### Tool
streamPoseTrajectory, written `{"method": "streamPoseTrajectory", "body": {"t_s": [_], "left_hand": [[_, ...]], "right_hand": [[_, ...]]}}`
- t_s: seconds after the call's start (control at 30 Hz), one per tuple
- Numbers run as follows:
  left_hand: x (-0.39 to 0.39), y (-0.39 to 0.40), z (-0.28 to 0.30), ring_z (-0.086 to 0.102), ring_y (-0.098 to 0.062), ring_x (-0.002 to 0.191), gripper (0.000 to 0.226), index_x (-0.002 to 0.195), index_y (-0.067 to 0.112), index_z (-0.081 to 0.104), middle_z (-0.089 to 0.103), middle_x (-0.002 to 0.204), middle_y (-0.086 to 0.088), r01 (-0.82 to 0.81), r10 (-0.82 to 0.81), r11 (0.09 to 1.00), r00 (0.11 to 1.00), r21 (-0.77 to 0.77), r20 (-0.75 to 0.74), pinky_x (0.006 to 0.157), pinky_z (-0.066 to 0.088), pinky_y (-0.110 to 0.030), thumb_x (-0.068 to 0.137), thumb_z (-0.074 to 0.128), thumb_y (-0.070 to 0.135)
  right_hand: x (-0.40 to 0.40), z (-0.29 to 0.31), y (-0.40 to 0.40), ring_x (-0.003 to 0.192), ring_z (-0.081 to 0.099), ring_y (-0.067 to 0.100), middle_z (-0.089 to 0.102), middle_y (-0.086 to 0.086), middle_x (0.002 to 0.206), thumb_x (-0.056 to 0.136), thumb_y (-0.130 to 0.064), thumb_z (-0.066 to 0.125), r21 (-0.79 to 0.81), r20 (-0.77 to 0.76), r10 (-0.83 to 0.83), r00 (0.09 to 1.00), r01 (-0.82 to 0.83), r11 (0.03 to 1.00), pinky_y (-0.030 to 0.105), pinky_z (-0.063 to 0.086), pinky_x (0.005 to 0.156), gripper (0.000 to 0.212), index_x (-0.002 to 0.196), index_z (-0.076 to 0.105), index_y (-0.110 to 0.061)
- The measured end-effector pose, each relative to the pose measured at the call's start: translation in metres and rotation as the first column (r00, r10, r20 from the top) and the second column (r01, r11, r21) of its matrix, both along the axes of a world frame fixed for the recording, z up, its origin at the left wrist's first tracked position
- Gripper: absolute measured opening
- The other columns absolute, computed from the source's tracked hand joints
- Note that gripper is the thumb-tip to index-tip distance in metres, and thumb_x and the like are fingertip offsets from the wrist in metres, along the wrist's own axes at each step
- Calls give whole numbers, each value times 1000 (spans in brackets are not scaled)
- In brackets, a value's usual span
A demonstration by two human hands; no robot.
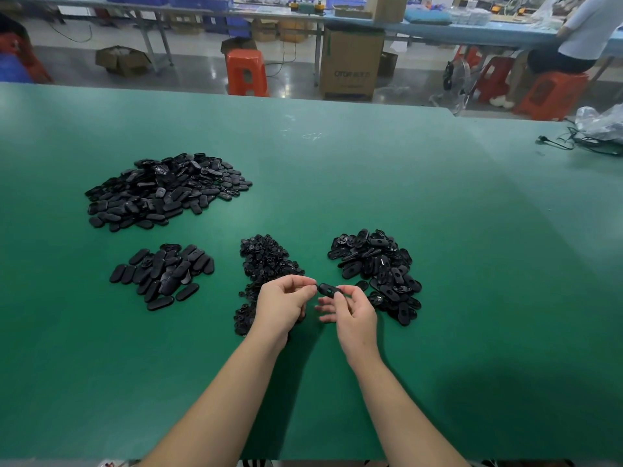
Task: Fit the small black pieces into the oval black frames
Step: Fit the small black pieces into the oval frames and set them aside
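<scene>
Over the near middle of the green table [371, 170], both bare forearms reach forward from the bottom edge and converge. Left hand [285, 305]: back of hand up, fingers curled inward, thumb and forefinger tips meeting at the left end of an oval frame [329, 290]. Whether it also pinches a small piece there, can't tell; the fingertips hide it. Right hand [352, 313]: thumb and forefinger pinch the frame's right end, the other three fingers loosely spread and pointing left below it. Frame is held above the table between the two hands, long axis roughly left-right, slot visible on top.

Piles on the table:
- small pieces [266, 261], directly beyond and under the left hand, partly covered by it
- open frames pile [377, 264], just right of the right hand
- small batch of ovals [161, 274], well left of the hands
- big heap of ovals [165, 190], far left

Beyond the table's far edge: orange stool [246, 72], cardboard box [350, 65], another person seated [580, 38] at a far bench.
</scene>
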State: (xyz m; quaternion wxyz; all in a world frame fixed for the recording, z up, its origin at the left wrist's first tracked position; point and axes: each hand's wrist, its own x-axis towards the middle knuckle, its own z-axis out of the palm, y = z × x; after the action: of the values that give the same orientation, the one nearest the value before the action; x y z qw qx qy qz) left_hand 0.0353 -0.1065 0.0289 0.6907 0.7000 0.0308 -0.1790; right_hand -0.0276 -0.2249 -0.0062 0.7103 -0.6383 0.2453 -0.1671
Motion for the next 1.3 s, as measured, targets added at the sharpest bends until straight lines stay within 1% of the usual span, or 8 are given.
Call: {"method": "streamPoseTrajectory", "body": {"t_s": [0.17, 0.33, 0.53, 0.7, 0.9, 1.03, 1.17, 1.3], "left_hand": [[-6, -11, 3, 59, -3, 56, 13, 80, 23, 75, 71, 68, 9, 40, -86, 963, 982, 265, 167, 56, 45, -16, 88, 74, 13], [-14, -18, 6, 63, 7, 65, 20, 77, 27, 73, 71, 71, 13, 37, -156, 920, 948, 391, 278, 57, 43, -5, 89, 70, 12], [-16, -21, 8, 62, 9, 71, 23, 76, 30, 70, 70, 73, 14, 7, -146, 913, 939, 408, 312, 62, 44, -6, 90, 70, 13], [-17, -23, 8, 63, 7, 72, 19, 78, 28, 72, 71, 75, 13, -14, -120, 918, 943, 396, 311, 62, 45, -6, 90, 70, 14], [-17, -25, 7, 65, 1, 72, 13, 81, 25, 72, 71, 76, 11, -35, -95, 915, 950, 402, 298, 68, 51, -15, 90, 70, 15], [-16, -24, 8, 64, 4, 71, 17, 79, 27, 72, 71, 75, 11, -15, -112, 917, 949, 398, 295, 64, 48, -9, 90, 70, 15], [-14, -24, 9, 67, -2, 73, 17, 79, 26, 74, 72, 76, 10, -10, -118, 915, 949, 403, 291, 71, 55, -21, 90, 71, 14], [-14, -26, 8, 68, -5, 73, 16, 80, 27, 72, 72, 76, 7, -13, -105, 919, 955, 394, 276, 65, 53, -17, 89, 71, 15]], "right_hand": [[-1, -1, 0, 78, 76, 16, 78, 3, 84, 102, -6, 53, -20, 7, -8, 1000, 8, 1000, 25, 59, 66, 11, 98, 61, -12], [0, -6, -3, 80, 74, 20, 77, 8, 87, 100, -8, 57, -75, -23, -10, 1000, 9, 997, 40, 62, 79, 11, 95, 65, -13], [-1, -7, -5, 76, 72, 12, 76, 2, 84, 100, -12, 57, -140, -26, 7, 1000, -10, 990, 29, 58, 72, 13, 93, 65, -18], [0, -7, -4, 76, 69, 11, 75, 1, 83, 101, -10, 56, -170, -17, 11, 1000, -14, 985, 36, 59, 76, 16, 91, 63, -20], [-2, -8, -4, 78, 70, 8, 76, -5, 86, 101, -13, 56, -195, -13, 17, 1000, -19, 981, 26, 56, 73, 16, 92, 62, -24], [-1, -7, -5, 80, 70, 9, 76, -5, 87, 102, -13, 55, -202, -24, 19, 1000, -23, 979, 26, 57, 74, 15, 93, 62, -24], [-2, -6, -5, 81, 70, 9, 75, -6, 87, 102, -14, 56, -217, -35, 22, 999, -29, 976, 26, 56, 75, 14, 94, 62, -25], [-2, -5, -5, 81, 68, 4, 75, -8, 87, 102, -14, 56, -209, -36, 23, 999, -30, 978, 20, 53, 73, 14, 95, 62, -25]]}}
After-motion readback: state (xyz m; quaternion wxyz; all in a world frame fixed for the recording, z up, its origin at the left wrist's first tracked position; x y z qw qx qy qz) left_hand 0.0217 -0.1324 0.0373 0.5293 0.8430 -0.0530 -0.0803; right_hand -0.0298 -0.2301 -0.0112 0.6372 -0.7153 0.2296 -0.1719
